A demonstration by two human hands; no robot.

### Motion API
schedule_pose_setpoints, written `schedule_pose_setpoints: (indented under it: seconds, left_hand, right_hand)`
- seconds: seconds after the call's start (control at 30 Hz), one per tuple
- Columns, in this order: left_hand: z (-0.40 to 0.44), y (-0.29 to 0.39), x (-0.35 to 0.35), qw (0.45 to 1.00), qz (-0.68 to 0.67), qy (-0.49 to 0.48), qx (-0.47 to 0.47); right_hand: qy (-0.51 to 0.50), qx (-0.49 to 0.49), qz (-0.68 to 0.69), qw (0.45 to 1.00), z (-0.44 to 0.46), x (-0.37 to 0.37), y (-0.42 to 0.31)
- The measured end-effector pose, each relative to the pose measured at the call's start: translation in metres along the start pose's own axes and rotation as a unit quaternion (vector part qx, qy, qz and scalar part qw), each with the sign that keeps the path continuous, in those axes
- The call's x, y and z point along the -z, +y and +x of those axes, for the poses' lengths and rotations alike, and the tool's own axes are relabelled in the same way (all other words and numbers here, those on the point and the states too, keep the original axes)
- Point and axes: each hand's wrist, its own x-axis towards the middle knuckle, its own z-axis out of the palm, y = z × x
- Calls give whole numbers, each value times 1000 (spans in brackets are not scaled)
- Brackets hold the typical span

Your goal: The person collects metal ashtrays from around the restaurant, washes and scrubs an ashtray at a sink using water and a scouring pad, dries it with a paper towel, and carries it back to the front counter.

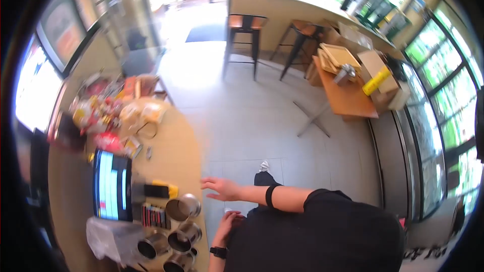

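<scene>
My right hand (pixel 221 189) reaches out past the rounded edge of the wooden counter (pixel 176 156), fingers stretched apart and holding nothing. A black band circles that forearm. Lower down, my left hand (pixel 231 221) is beside the counter edge, with a black watch (pixel 218 252) on the wrist. Its fingers are loosely bent and apart, and no object shows in them. A small white patch next to its fingertips is too blurred to name. Several open metal cylinders (pixel 189 205) stand on the counter closest to both hands.
The counter also holds a lit screen (pixel 112 185), a black device (pixel 156 190), a rack of small dark items (pixel 154 216), a clear plastic bag (pixel 113 239) and packaged goods (pixel 101 113). Across the tiled floor (pixel 242 121) are bar stools (pixel 247 30) and a table with wooden trays (pixel 338 58).
</scene>
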Motion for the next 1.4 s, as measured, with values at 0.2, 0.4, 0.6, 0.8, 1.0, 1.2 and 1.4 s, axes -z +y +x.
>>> schedule_pose_setpoints:
  seconds: [0.2,0.4,0.6,0.8,1.0,1.2,1.4]
  left_hand:
    - [126,81,-25,998,11,45,-53]
    - [264,155,-52,993,67,95,-9]
    - [316,194,-67,968,158,195,18]
    - [364,226,-38,933,155,239,221]
    - [504,339,-54,935,199,254,145]
    - [725,484,-139,910,410,53,30]
    - [813,510,-433,890,430,-154,-1]
  right_hand:
    - [145,-381,-99,908,-94,173,174]
    - [399,-544,-195,712,-215,382,298]
    - [462,-545,-308,628,-259,568,354]
    - [456,-582,-357,571,-259,726,418]
    - [430,-682,-345,480,-242,816,469]
    - [413,-746,-224,472,-254,836,502]
    - [487,-647,-290,511,-278,807,485]
